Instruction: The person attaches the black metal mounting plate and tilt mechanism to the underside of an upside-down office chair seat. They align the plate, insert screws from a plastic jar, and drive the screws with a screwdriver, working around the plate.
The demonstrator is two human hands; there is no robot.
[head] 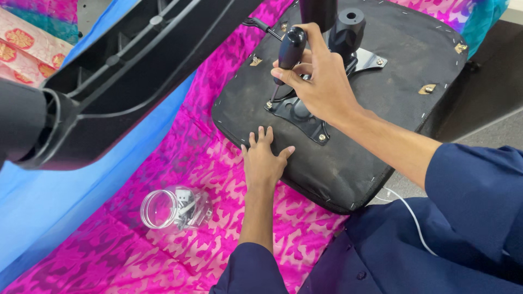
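An upturned black chair seat (392,103) lies on pink patterned cloth, its underside facing up. A black metal mounting plate (297,113) is bolted to it. My right hand (321,81) is shut on a screwdriver (289,51) with a black handle; the tip sits on a bolt (269,104) at the plate's near-left corner. My left hand (264,160) rests flat with fingers spread on the seat's near edge, holding nothing. A black cylinder post (347,30) rises from the plate behind my right hand.
A black plastic chair base arm (125,71) crosses the upper left, close to the camera. A clear plastic jar (174,209) with metal hardware inside lies on its side on the pink cloth (163,256). Blue cloth (49,201) lies at left. A thin white cable (411,215) crosses my lap.
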